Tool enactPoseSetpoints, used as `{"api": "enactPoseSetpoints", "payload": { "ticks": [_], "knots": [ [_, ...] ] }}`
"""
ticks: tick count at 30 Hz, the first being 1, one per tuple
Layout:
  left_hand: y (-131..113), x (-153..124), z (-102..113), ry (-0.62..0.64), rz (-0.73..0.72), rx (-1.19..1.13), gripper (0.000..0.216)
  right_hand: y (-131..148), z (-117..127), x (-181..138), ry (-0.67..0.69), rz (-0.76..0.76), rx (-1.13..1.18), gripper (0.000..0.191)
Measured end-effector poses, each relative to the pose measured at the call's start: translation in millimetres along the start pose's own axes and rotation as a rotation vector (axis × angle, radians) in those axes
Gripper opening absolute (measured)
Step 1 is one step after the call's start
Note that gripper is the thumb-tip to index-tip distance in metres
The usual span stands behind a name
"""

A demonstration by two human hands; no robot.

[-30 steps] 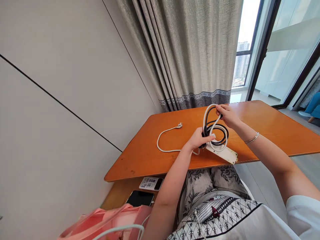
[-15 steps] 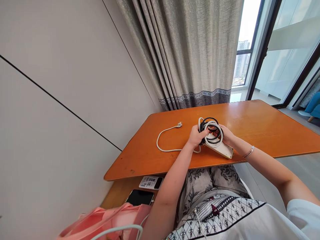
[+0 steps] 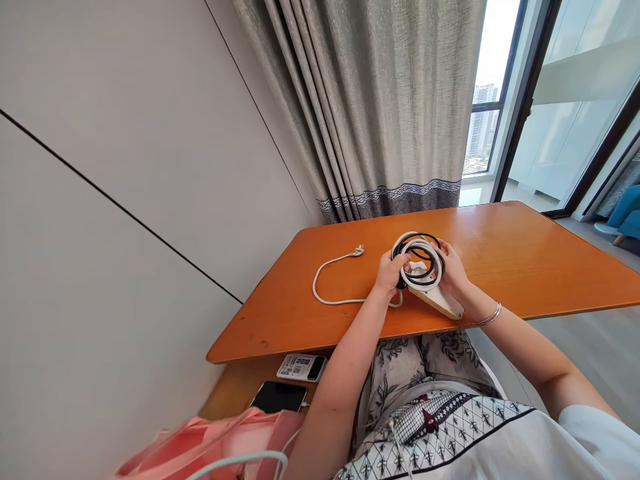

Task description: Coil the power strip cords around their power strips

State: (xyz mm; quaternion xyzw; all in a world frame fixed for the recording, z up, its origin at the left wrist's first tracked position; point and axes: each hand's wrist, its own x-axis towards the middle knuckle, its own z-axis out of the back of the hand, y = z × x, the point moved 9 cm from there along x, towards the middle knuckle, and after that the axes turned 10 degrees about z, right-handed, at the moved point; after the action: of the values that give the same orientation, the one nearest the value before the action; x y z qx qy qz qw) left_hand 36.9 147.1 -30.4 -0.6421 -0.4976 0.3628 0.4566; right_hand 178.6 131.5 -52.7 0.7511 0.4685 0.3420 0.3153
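A coil of white and black cable [image 3: 436, 277] hangs in loops between my hands, above the near part of the table. My left hand [image 3: 393, 272] is closed around the coil's left side, thumb across the loops. At the right side, the fingers of my right hand [image 3: 451, 268] are curled onto the same loops; some fingertips are hidden behind them. Below and behind the coil a white power strip [image 3: 440, 303] slants toward the table's front edge. Its loose white cord [image 3: 320, 297] curves left over the wood and ends in a plug [image 3: 357, 251].
The orange-brown table [image 3: 525, 267] reaches far to the right. On a lower surface at left lie a black-screened phone [image 3: 279, 397], a white device with a printed label [image 3: 300, 367] and a pink bag [image 3: 215, 443]. A grey curtain [image 3: 400, 100] hangs behind the table.
The coil has spread into wider, rounder loops facing me. My right hand has shifted slightly and now sits along the coil's right side. The plug and loose cord stay in place.
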Motion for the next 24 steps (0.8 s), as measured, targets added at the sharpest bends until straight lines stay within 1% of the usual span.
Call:
{"api": "enactPoseSetpoints", "payload": {
  "ticks": [1, 3, 8, 10, 12, 14, 18, 21, 24],
  "knots": [
    [1, 1, 1, -0.021, 0.000, -0.011, 0.022, 4, 0, -1, -0.023, 0.056, -0.013, 0.056],
    [1, 2, 3, -0.059, -0.003, -0.035, 0.022, 12, -2, -6, -0.046, 0.167, -0.050, 0.054],
    [-1, -1, 4, -0.114, -0.029, -0.109, 0.020, 33, -7, -21, -0.091, 0.477, -0.213, 0.035],
    [-1, -2, 4, -0.129, -0.022, -0.153, 0.020, 35, -9, -27, -0.084, 0.562, -0.316, 0.034],
    [-3, -3, 5, -0.143, -0.020, -0.195, 0.020, 33, -10, -31, -0.064, 0.603, -0.394, 0.036],
    [-5, -3, 6, -0.152, -0.026, -0.204, 0.019, 31, -12, -35, -0.043, 0.607, -0.409, 0.039],
    [-4, -3, 7, -0.189, -0.044, -0.127, 0.021, 29, -18, -41, 0.005, 0.529, -0.333, 0.047],
    [-1, -5, 11, -0.240, -0.099, -0.046, 0.025, 28, -17, -44, 0.015, 0.460, -0.327, 0.042],
    [-4, -9, 13, -0.266, -0.206, 0.059, 0.025, 21, -13, -45, 0.051, 0.371, -0.291, 0.037]
  ]
}}
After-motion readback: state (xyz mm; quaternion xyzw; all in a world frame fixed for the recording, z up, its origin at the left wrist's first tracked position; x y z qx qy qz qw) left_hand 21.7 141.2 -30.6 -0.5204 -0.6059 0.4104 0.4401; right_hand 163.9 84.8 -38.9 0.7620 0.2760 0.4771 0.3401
